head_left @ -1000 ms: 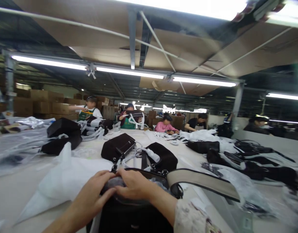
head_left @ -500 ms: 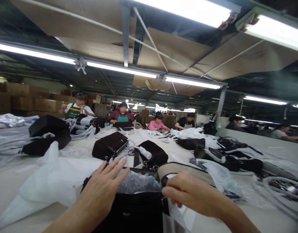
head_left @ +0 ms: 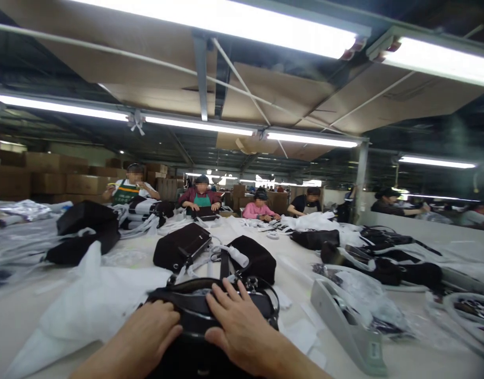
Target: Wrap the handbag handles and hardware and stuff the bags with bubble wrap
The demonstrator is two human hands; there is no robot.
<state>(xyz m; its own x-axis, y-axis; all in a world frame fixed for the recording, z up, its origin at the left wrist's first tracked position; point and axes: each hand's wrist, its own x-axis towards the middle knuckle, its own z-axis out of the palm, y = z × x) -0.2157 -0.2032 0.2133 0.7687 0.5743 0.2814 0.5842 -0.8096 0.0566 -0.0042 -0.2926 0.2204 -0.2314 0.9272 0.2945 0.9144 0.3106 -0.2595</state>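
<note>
A black handbag (head_left: 198, 353) is sitting at the near side of the surface (head_left: 17, 316). The left hand (head_left: 152, 325) is resting curled fingers (head_left: 169, 311) on its top, grip unclear; the right hand (head_left: 239, 322) is lying across it, fingers wide.

Across the table (head_left: 419, 363) we see a co-worker in pink (head_left: 258, 211) and, past its far left, stacked cardboard boxes (head_left: 48, 182). Above the table hang tube lights (head_left: 202, 125); on its right side sit a grey-green plastic holder (head_left: 346, 334) and crumpled clear plastic (head_left: 364, 292).
</note>
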